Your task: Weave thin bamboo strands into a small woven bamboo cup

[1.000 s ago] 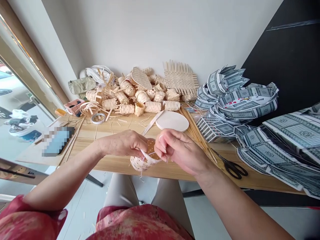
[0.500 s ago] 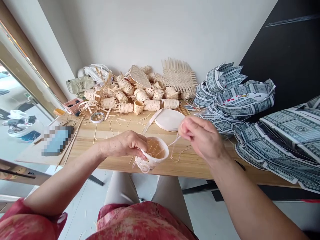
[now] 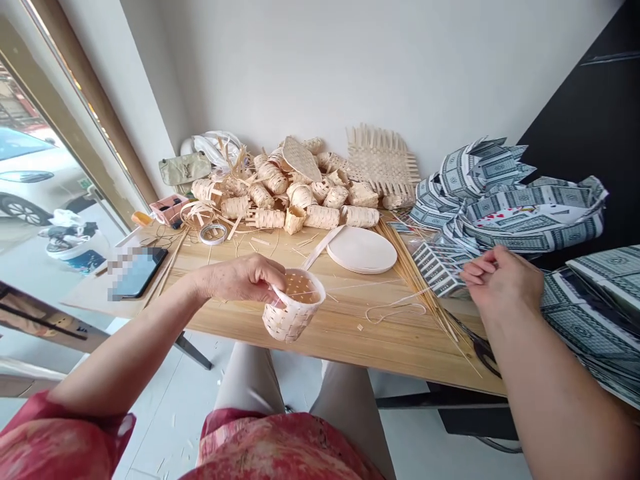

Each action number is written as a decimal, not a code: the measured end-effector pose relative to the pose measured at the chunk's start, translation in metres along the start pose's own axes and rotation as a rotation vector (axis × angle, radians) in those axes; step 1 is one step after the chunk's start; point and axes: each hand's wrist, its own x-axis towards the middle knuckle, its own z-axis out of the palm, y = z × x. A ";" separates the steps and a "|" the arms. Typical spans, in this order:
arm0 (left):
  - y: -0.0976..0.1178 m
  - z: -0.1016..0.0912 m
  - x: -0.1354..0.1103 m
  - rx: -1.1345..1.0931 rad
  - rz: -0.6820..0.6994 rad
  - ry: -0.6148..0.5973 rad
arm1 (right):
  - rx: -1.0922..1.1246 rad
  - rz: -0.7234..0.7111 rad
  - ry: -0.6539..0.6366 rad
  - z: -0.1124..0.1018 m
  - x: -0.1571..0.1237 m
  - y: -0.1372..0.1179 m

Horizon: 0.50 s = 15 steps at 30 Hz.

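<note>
While the left hand (image 3: pixel 240 279) grips the rim of a small woven basket (image 3: pixel 294 315) over the desk (image 3: pixel 340 333), the right hand (image 3: pixel 503 281), well apart and half-curled, hovers beside a stack of printed cards (image 3: pixel 436 268).

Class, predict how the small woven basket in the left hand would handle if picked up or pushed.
The small woven basket is probably light: thin strips around a hollow. Its walls likely flex where the left hand grips. Its round shape might tip or roll.
</note>
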 end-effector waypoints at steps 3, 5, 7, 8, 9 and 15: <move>-0.001 -0.002 -0.003 0.021 -0.006 -0.009 | -0.041 -0.029 0.109 0.000 0.005 0.004; -0.002 -0.004 -0.006 0.050 0.003 -0.014 | -0.080 -0.043 0.151 -0.001 0.008 0.006; -0.003 -0.008 -0.011 0.070 0.001 -0.014 | -0.126 -0.058 0.188 -0.002 0.011 0.008; -0.003 -0.011 -0.013 0.074 -0.003 -0.014 | -0.153 -0.065 0.206 -0.004 0.013 0.008; -0.004 -0.013 -0.016 0.075 -0.010 -0.012 | -0.183 -0.071 0.220 -0.005 0.014 0.009; -0.012 -0.019 -0.030 -0.017 -0.099 0.049 | -0.497 -0.012 0.070 -0.019 0.018 0.016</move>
